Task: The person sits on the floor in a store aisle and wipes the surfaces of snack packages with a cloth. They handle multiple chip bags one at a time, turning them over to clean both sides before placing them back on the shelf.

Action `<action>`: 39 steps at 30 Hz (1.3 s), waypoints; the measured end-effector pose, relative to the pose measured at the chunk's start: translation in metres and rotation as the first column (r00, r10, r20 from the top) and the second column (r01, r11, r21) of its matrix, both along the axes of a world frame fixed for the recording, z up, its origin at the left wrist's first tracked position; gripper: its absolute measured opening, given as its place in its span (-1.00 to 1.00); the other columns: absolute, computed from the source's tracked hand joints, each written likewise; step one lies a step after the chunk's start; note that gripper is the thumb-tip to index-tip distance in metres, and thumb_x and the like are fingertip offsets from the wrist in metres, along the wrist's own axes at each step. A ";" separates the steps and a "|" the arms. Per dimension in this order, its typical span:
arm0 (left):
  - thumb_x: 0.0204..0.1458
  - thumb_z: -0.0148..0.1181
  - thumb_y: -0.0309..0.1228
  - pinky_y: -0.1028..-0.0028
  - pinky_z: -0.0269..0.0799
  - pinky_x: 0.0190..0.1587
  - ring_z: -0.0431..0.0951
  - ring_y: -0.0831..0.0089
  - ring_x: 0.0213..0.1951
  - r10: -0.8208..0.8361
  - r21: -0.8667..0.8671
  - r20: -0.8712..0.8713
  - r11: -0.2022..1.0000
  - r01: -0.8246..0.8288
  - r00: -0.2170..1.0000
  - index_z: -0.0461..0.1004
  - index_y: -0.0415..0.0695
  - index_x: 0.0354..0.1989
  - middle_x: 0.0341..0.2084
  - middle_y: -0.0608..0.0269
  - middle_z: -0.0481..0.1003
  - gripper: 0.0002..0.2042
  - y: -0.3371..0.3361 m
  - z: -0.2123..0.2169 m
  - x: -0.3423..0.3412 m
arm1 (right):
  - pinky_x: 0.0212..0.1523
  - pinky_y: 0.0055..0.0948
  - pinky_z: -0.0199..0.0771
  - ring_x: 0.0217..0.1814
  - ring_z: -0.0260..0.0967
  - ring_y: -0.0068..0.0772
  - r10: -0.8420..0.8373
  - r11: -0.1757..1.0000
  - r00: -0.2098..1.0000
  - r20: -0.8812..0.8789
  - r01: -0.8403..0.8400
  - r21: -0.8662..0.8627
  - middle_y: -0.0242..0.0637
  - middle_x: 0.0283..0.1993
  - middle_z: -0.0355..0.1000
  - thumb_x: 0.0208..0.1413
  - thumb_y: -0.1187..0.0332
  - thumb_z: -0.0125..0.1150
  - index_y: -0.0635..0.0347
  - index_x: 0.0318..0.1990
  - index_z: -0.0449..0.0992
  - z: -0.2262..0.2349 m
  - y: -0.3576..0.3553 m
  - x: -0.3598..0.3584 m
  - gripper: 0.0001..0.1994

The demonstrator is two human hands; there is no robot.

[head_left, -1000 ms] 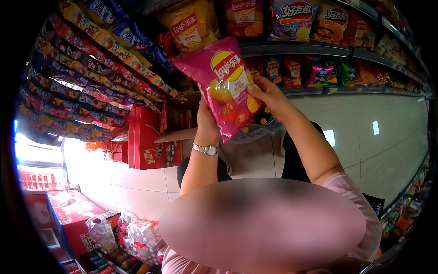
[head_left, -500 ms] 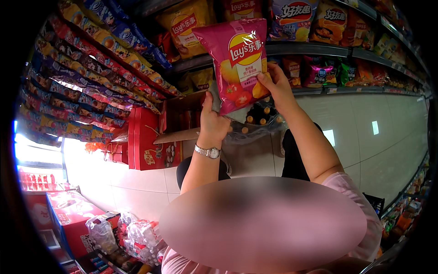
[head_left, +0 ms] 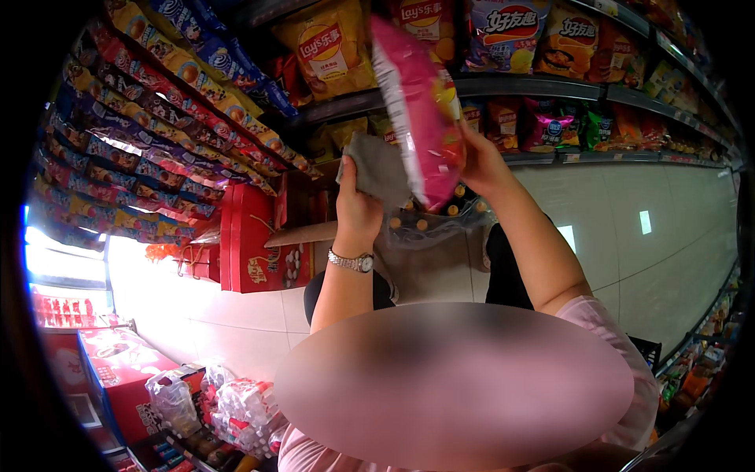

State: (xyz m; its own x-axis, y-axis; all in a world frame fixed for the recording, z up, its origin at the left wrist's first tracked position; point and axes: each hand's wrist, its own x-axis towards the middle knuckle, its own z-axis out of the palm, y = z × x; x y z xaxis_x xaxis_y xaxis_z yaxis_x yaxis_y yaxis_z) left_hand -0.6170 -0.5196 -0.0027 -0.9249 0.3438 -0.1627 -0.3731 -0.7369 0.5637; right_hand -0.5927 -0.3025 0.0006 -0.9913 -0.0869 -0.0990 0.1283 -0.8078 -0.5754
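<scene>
My right hand (head_left: pixel 481 164) grips a pink bag of potato chips (head_left: pixel 427 126) by its right side. The bag is turned edge-on, so its silvery back seam faces left and most of its printed front is out of sight. Just to its left, my left hand (head_left: pixel 359 206) is closed on a grey cloth (head_left: pixel 374 164), thumb up along the cloth's edge. The cloth lies close beside the bag's back; whether they touch I cannot tell. A metal watch (head_left: pixel 351 261) sits on my left wrist.
Shelves (head_left: pixel 535 85) of chip bags run across the far side. Strips of hanging snack packets (head_left: pixel 157 102) fill the left. Below my hands are a red carton (head_left: pixel 250 244) and film-wrapped bottles (head_left: pixel 421 224). More bagged goods (head_left: pixel 244 409) stand at lower left.
The chip bag has turned from front-facing to edge-on. My left hand has drawn slightly left, away from the bag, and the grey cloth in it now shows clearly.
</scene>
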 end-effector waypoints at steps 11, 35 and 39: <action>0.24 -0.17 -0.06 0.24 0.20 0.18 0.33 0.24 0.11 -0.027 0.037 -0.001 0.999 0.027 1.000 0.28 -0.15 0.12 0.06 0.18 0.35 -0.55 -0.003 -0.004 -0.004 | -0.60 -0.55 0.25 -0.58 0.23 -0.41 0.237 0.933 0.944 -0.230 -0.287 -0.216 -0.10 -0.39 0.35 0.15 -0.01 -0.08 0.42 0.03 0.31 -0.004 -0.003 -0.004 -0.43; 0.23 -0.15 -0.07 0.14 0.15 0.23 0.29 0.16 0.17 0.050 -0.005 0.002 0.999 -0.050 0.999 0.22 -0.14 0.18 0.14 0.13 0.31 -0.52 0.000 -0.013 -0.008 | 0.08 -0.51 0.28 0.05 0.33 -0.55 -0.202 0.931 0.968 -0.148 0.236 0.279 -0.29 0.01 0.39 0.19 0.13 0.10 0.26 0.12 0.28 -0.007 -0.012 -0.003 -0.54; 0.24 -0.14 -0.08 0.21 0.27 0.17 0.34 0.25 0.14 0.041 -0.044 0.031 0.998 -0.040 0.999 0.24 -0.13 0.17 0.12 0.18 0.33 -0.54 0.004 0.007 0.001 | 0.00 -0.57 0.30 0.00 0.32 -0.57 -0.305 0.732 0.938 -0.165 0.342 0.589 -0.26 -0.03 0.39 0.16 0.14 0.17 0.29 0.10 0.29 -0.017 -0.019 -0.005 -0.52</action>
State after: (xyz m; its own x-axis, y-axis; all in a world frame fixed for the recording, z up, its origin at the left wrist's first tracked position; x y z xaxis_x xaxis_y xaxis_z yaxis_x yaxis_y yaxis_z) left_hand -0.6156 -0.5157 0.0046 -0.9319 0.2982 -0.2063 -0.3618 -0.7270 0.5835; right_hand -0.5974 -0.3211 -0.0161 -0.9536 0.2990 0.0341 -0.1220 -0.2804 -0.9521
